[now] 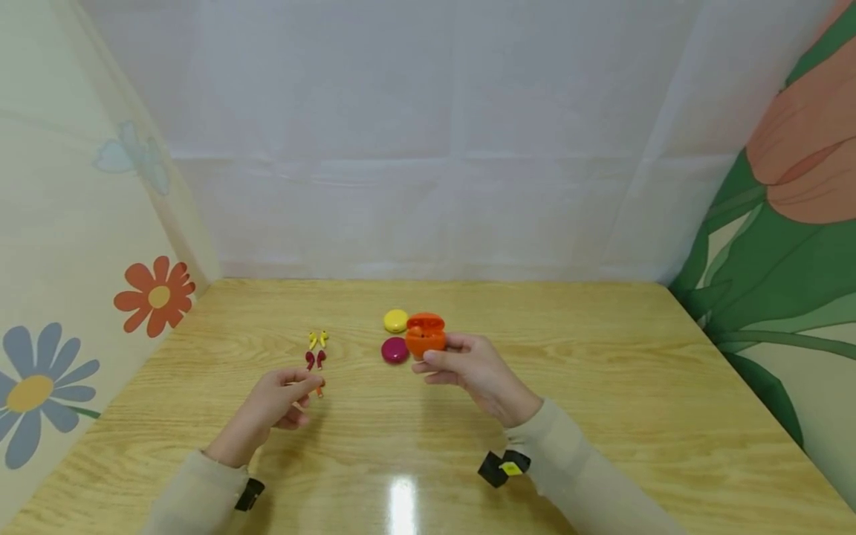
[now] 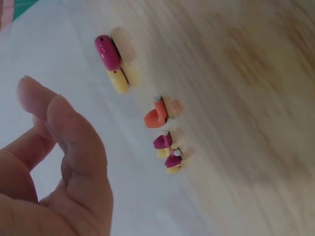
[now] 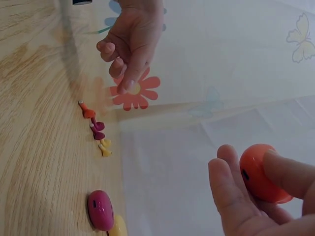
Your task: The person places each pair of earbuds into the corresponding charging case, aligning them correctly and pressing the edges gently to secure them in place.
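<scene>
My right hand (image 1: 484, 375) grips an orange earbud case (image 1: 425, 345) between thumb and fingers, its lid raised toward the back. The same case (image 3: 263, 172) shows its rounded outside in the right wrist view. My left hand (image 1: 274, 401) hovers at the left with loosely bent fingers and nothing between them. Close by its fingertips in the head view is one orange earbud (image 1: 320, 389). From the left wrist, that orange earbud (image 2: 157, 115) appears on the table, apart from the fingers. Two dark red earbuds (image 1: 316, 360) and two yellow earbuds (image 1: 318, 339) lie behind it.
A closed dark red case (image 1: 395, 351) and a closed yellow case (image 1: 396, 321) rest on the wooden table (image 1: 568, 409), just left of the held case. White cloth (image 1: 435, 148) hangs behind the table, and flower-printed panels (image 1: 60, 223) stand at both sides.
</scene>
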The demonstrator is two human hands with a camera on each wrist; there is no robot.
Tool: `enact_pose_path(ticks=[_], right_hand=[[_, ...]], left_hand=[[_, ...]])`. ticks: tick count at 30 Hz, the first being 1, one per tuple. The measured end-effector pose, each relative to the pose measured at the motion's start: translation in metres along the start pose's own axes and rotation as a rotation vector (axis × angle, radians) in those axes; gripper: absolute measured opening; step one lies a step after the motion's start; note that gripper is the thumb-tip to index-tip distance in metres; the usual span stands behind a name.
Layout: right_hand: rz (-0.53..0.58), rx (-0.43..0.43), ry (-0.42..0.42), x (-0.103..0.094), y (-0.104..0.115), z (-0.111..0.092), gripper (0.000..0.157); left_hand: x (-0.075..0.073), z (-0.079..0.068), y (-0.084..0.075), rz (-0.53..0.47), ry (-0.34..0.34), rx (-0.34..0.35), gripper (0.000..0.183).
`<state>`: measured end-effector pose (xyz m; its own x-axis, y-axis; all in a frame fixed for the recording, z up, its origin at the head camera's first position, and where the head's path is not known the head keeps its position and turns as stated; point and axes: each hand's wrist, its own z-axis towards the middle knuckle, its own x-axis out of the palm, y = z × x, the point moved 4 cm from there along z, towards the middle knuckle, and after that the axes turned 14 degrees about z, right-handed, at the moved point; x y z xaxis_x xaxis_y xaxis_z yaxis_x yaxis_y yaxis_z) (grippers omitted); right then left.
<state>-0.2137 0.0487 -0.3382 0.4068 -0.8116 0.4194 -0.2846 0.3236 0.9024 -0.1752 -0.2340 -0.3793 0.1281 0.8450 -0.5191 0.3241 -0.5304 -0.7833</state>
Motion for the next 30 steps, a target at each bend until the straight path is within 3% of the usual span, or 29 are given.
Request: enact_pose_path(ticks=[8,24,30], right_hand=[[0.001,-0.003,0.010,0.000,0.001,0.000,0.040],[0.008,-0.018,0.025,0.000,0.002,-0.001,0.040],[0.006,-0.012,0.024,-0.001,0.001,0.001,0.040]], left_hand=[[-0.001,0.006,0.007,0.042,-0.010,-0.028,0.017],[-0.003,0.019,0.013,0.131,0.005,-0.101,0.021],[-0.003,0.026,0.016,0.181,0.044,-0.107,0.025]])
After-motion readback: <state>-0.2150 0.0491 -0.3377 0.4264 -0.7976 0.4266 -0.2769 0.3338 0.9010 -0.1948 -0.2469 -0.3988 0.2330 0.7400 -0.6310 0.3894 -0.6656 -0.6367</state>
